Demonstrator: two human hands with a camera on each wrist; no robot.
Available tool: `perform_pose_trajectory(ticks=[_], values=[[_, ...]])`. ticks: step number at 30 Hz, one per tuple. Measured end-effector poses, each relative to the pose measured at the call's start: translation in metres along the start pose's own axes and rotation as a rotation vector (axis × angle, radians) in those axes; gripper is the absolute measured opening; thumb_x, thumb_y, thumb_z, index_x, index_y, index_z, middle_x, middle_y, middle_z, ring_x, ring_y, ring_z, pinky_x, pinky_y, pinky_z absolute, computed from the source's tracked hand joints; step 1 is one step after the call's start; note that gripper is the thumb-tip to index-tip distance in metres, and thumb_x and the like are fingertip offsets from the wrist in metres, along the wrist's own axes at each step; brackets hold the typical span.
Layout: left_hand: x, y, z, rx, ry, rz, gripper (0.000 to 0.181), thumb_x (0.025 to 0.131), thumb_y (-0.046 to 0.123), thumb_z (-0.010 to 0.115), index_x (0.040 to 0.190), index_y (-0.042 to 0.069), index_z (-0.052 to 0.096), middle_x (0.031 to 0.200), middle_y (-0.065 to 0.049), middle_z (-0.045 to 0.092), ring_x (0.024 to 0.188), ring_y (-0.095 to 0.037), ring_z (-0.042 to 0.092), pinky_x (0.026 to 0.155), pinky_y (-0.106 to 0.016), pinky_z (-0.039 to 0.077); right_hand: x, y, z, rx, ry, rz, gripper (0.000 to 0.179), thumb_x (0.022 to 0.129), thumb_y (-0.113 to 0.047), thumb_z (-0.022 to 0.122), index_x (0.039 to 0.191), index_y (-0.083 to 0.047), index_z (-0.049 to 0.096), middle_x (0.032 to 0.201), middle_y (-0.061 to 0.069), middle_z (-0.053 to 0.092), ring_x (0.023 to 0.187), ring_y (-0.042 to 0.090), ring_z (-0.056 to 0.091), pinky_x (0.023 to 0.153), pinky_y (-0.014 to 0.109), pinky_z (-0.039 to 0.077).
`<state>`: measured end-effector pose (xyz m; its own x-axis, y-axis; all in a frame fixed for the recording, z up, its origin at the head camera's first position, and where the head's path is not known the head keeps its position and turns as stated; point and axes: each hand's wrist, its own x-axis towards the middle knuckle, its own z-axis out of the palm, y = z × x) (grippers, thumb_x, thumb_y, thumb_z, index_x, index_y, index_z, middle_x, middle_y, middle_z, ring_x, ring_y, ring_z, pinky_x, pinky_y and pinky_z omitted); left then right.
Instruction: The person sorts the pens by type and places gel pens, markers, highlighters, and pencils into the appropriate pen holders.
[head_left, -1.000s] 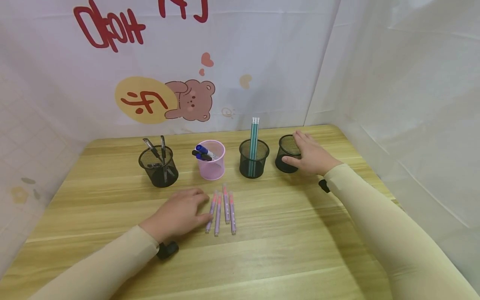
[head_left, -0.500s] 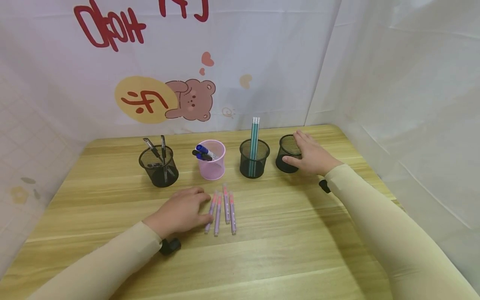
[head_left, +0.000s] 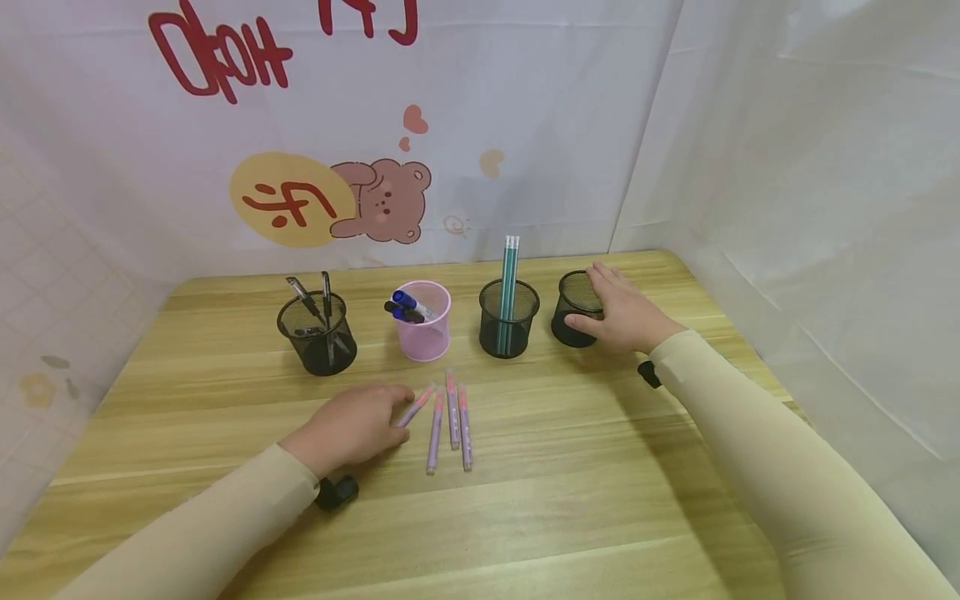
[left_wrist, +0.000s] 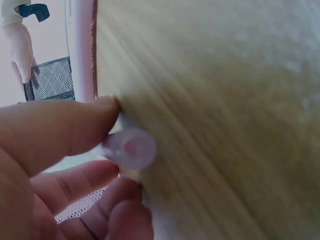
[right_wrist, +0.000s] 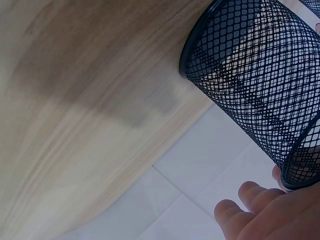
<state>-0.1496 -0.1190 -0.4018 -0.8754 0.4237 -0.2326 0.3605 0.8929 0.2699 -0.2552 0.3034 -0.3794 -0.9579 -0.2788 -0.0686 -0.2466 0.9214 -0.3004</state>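
My left hand (head_left: 352,429) pinches a purple-and-pink pen (head_left: 415,406) between thumb and fingers, low over the table. In the left wrist view the round pale end of that pen (left_wrist: 134,148) pokes out past the thumb. To its right several like pens (head_left: 435,437) lie side by side on the wood. My right hand (head_left: 626,312) holds the rightmost black mesh pen cup (head_left: 572,323), thumb at the front and fingers at the far rim. The right wrist view shows this mesh cup (right_wrist: 255,75) upright on the table, with no pens visible inside.
Left of that cup stand a black mesh cup (head_left: 491,329) with green pencils (head_left: 508,275), a pink cup (head_left: 423,340) with blue and black markers (head_left: 408,304), and another black mesh cup (head_left: 326,354) holding black pens (head_left: 303,292). Printed cloth (head_left: 525,100) hangs behind the table.
My left hand has taken hold of the leftmost purple pen and drawn it slightly left, tilting it away from the others. The right hand and its cup have stayed in place.
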Motion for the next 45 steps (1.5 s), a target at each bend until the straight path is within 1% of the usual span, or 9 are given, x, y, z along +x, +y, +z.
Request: perform_pose_trajectory(ticks=[2, 6, 12, 15, 19, 22, 33, 39, 45], values=[[0.001, 0.0, 0.0, 0.002, -0.006, 0.001, 0.051, 0.094, 0.031, 0.078, 0.141, 0.015, 0.065, 0.125, -0.004, 0.074, 0.105, -0.022, 0.068, 0.101, -0.051, 0.055, 0.0, 0.0, 0.0, 0.002, 0.001, -0.003, 0.107, 0.1, -0.066, 0.058, 0.167, 0.002, 0.01, 0.176, 0.023, 0.005, 0.163, 0.047, 0.001, 0.132, 0.061, 0.009], [0.001, -0.002, 0.0, 0.012, -0.011, 0.005, 0.046, 0.095, 0.029, 0.077, 0.138, 0.017, 0.066, 0.118, -0.001, 0.075, 0.095, -0.017, 0.065, 0.097, -0.049, 0.057, 0.001, 0.001, 0.001, 0.002, 0.005, -0.007, 0.106, 0.1, -0.065, 0.058, 0.167, 0.003, 0.011, 0.176, 0.023, 0.006, 0.163, 0.047, 0.004, 0.131, 0.061, 0.01], [-0.002, -0.005, 0.0, -0.019, -0.002, -0.004, 0.045, 0.096, 0.027, 0.075, 0.14, 0.018, 0.066, 0.125, -0.001, 0.074, 0.098, -0.017, 0.064, 0.099, -0.049, 0.056, 0.002, 0.004, 0.003, 0.004, 0.009, -0.007, 0.104, 0.101, -0.064, 0.057, 0.167, 0.002, 0.011, 0.176, 0.023, 0.006, 0.163, 0.046, 0.005, 0.132, 0.06, 0.01], [-0.003, -0.007, 0.0, -0.059, 0.015, -0.012, 0.046, 0.097, 0.027, 0.074, 0.142, 0.019, 0.065, 0.11, 0.001, 0.074, 0.093, -0.016, 0.063, 0.089, -0.043, 0.056, 0.002, 0.004, 0.003, 0.005, 0.011, -0.005, 0.104, 0.101, -0.062, 0.059, 0.167, 0.002, 0.011, 0.176, 0.022, 0.006, 0.163, 0.044, 0.005, 0.132, 0.059, 0.011], [-0.003, -0.011, 0.0, -0.166, 0.048, -0.021, 0.046, 0.099, 0.026, 0.07, 0.144, 0.024, 0.063, 0.08, 0.005, 0.062, 0.07, -0.014, 0.057, 0.063, -0.034, 0.048, 0.002, 0.002, 0.003, 0.011, 0.02, -0.012, 0.103, 0.1, -0.056, 0.064, 0.167, 0.003, 0.012, 0.176, 0.024, 0.008, 0.163, 0.045, 0.007, 0.132, 0.059, 0.012], [-0.003, -0.01, -0.004, -0.245, 0.076, -0.02, 0.045, 0.1, 0.026, 0.069, 0.145, 0.028, 0.062, 0.078, 0.006, 0.061, 0.06, -0.013, 0.053, 0.054, -0.031, 0.044, 0.002, 0.002, 0.002, 0.014, 0.029, -0.019, 0.103, 0.1, -0.051, 0.068, 0.166, 0.004, 0.012, 0.175, 0.026, 0.01, 0.163, 0.045, 0.008, 0.132, 0.058, 0.013], [0.004, 0.006, -0.018, -0.385, 0.137, 0.025, 0.05, 0.101, 0.025, 0.069, 0.15, 0.025, 0.057, 0.096, 0.005, 0.066, 0.064, -0.011, 0.057, 0.052, -0.029, 0.049, 0.002, 0.003, 0.005, 0.01, 0.027, -0.02, 0.103, 0.1, -0.046, 0.069, 0.166, 0.005, 0.008, 0.175, 0.027, 0.009, 0.163, 0.044, 0.009, 0.132, 0.058, 0.013], [0.012, 0.019, -0.023, -0.422, 0.21, 0.085, 0.049, 0.101, 0.026, 0.071, 0.149, 0.026, 0.057, 0.1, 0.005, 0.067, 0.081, -0.014, 0.061, 0.063, -0.03, 0.053, 0.002, 0.003, 0.007, 0.007, 0.048, -0.019, 0.102, 0.099, -0.043, 0.072, 0.166, 0.004, 0.012, 0.174, 0.027, 0.014, 0.162, 0.044, 0.013, 0.131, 0.059, 0.016], [0.028, 0.036, -0.03, -0.505, 0.266, 0.151, 0.051, 0.1, 0.024, 0.072, 0.149, 0.025, 0.058, 0.099, 0.005, 0.069, 0.087, -0.015, 0.064, 0.069, -0.031, 0.055, 0.002, 0.002, 0.008, 0.017, 0.052, -0.029, 0.101, 0.097, -0.042, 0.074, 0.165, 0.003, 0.015, 0.172, 0.027, 0.018, 0.161, 0.045, 0.017, 0.13, 0.06, 0.019]])
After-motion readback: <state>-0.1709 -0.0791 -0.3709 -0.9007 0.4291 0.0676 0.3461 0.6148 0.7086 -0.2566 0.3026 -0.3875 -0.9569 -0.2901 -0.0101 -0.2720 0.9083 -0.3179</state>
